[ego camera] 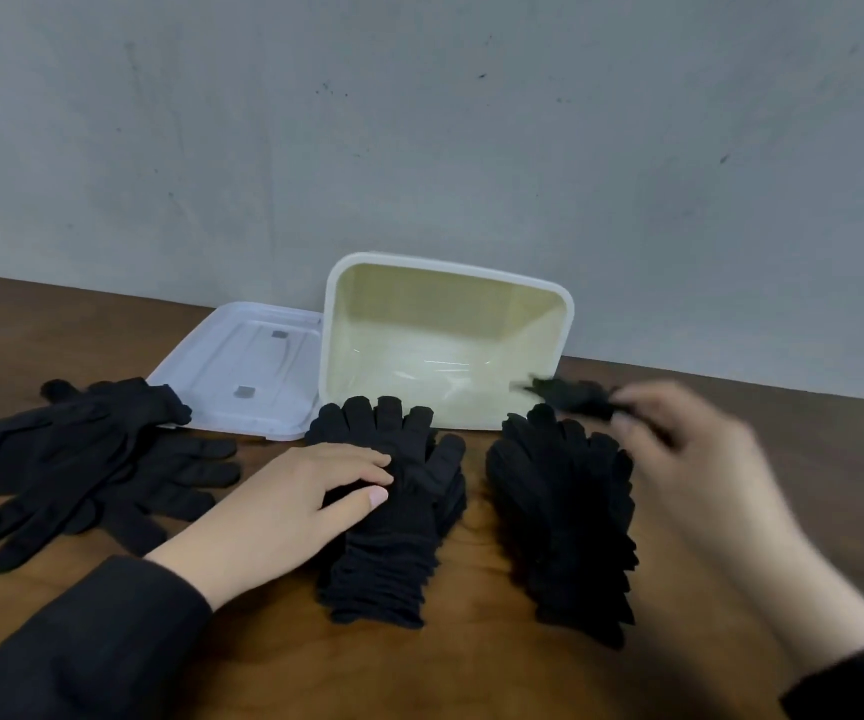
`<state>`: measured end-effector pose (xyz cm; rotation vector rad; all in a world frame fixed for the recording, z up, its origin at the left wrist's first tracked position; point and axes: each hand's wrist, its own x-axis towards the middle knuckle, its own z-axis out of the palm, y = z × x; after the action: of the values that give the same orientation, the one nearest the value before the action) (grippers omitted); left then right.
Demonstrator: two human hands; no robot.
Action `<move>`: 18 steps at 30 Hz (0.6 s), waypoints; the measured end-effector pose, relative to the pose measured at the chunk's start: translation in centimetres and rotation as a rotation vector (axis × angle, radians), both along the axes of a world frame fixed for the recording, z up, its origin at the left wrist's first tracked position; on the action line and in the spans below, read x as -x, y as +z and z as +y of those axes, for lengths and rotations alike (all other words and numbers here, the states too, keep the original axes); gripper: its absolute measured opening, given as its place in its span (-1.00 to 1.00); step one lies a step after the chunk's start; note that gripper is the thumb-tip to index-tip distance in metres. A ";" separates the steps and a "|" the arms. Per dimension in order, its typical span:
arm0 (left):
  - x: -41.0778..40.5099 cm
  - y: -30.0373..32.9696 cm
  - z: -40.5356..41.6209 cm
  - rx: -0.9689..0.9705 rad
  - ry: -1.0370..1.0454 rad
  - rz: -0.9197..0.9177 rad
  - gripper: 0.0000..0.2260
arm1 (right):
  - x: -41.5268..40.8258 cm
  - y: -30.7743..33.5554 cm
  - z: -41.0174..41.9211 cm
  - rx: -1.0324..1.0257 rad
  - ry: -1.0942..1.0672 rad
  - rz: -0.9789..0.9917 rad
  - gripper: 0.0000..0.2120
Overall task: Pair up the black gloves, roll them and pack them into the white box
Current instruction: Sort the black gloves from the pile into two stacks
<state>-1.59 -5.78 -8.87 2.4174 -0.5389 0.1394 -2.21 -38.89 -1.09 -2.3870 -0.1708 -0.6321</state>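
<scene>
**No gloves in the box yet**

No rolled pair shows inside the white box (445,345), which stands open and bare at the back of the table (471,667), its lid (242,371) lying just to its left. Two neat stacks of black gloves sit in front of it: the middle stack (393,537) under the left hand (289,501), whose straight fingers press flat on top, grip released, and the right stack (565,511) beside it. A loose heap of gloves (81,459) lies well to the left. The right hand (695,459), blurred, pinches a small dark glove piece (575,394) near the box's rim. Judging by this, pairing and rolling have barely begun; nearly all remains.
</scene>
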 end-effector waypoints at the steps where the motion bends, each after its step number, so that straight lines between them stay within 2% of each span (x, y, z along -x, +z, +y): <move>1: -0.1 0.0 0.0 0.004 0.001 -0.004 -0.74 | 0.8 -2.1 0.0 0.047 0.037 0.055 -0.77; 4: -0.1 -0.1 0.0 0.008 -0.002 -0.013 -0.74 | 2.7 -6.5 -0.1 0.127 0.126 0.152 -0.69; 10: 0.0 0.0 0.0 0.000 0.008 -0.021 -0.80 | 3.3 -7.4 -0.6 0.221 0.191 0.063 -0.70; 18: 0.0 -0.1 0.1 -0.008 0.004 -0.022 -0.78 | 3.7 -7.8 -0.6 0.307 0.245 -0.043 -0.84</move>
<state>-1.61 -5.72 -8.93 2.4277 -0.5453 0.1659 -5.95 -39.48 -8.90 -2.5875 -0.6082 -0.5741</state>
